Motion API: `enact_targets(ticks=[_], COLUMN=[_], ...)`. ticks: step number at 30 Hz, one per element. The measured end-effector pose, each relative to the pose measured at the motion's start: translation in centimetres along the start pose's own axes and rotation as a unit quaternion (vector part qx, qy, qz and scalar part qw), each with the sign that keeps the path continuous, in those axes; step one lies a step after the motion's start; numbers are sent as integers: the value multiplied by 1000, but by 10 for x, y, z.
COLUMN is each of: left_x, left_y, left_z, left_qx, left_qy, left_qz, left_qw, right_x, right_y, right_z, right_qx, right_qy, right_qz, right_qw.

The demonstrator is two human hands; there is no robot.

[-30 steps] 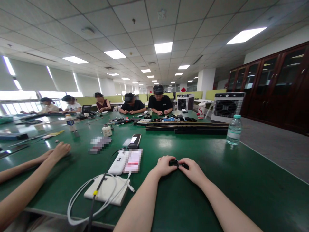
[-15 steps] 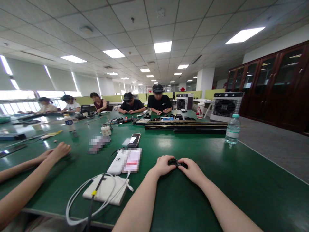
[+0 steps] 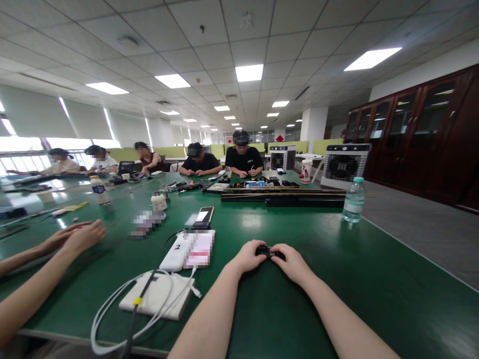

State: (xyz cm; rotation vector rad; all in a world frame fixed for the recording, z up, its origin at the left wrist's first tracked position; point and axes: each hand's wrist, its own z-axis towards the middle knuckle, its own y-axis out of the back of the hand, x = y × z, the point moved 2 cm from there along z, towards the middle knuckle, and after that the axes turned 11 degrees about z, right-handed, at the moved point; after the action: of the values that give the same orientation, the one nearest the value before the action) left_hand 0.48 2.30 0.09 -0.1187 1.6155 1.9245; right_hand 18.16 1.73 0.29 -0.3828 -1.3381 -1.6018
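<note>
Both hands meet over the green tabletop (image 3: 258, 319), gripping one small black object (image 3: 268, 252) from its two sides. My left hand (image 3: 247, 255) has its fingers curled over the left end, thumb against the near side. On the other end, my right hand (image 3: 291, 260) is closed the same way. Much of the object lies under the fingers, and its kind is not clear. To the left of my hands are a white power bank (image 3: 174, 254) marked 2 and a phone with a blurred screen (image 3: 198, 249).
A white box-like pad (image 3: 160, 296) lies under a looped white cable (image 3: 98, 311). A water bottle (image 3: 354, 200) stands at right. Long black bars (image 3: 284, 197) lie ahead. At left, a neighbour's hands (image 3: 80, 237) rest over the table; several people sit across it.
The view has shifted slightly, so most things appear a little further left. My hands keep the same hold on the black object. The neighbour's hands have moved slightly.
</note>
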Motion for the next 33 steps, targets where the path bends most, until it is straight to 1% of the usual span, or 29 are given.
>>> enact_targets(ticks=[4, 7, 12, 17, 20, 25, 29, 33], left_x=[0, -1, -3, -3, -3, -5, -6, -6], left_y=[0, 1, 2, 2, 2, 4, 5, 5], left_z=[1, 1, 0, 0, -1, -2, -3, -3], left_qx=[-1, -2, -5, -1, -2, 1, 2, -2], left_qy=[-10, -17, -12, 0, 7, 6, 14, 16], left_qz=[30, 39, 40, 32, 29, 22, 16, 9], left_qw=[1000, 999, 999, 999, 1000, 1000, 1000, 1000], right_x=[2, 4, 4, -1, -6, -10, -9, -13], right_y=[0, 1, 6, 10, 11, 13, 16, 18], right_z=[-1, 0, 2, 6, 8, 10, 8, 6], right_qx=[0, -12, -62, -118, -144, -183, -214, -228], right_qy=[3, 10, -10, -29, -34, -69, -95, -153], right_qz=[0, 17, 80, 156, 222, 342, 381, 400], right_qw=[1000, 1000, 995, 980, 964, 919, 894, 875])
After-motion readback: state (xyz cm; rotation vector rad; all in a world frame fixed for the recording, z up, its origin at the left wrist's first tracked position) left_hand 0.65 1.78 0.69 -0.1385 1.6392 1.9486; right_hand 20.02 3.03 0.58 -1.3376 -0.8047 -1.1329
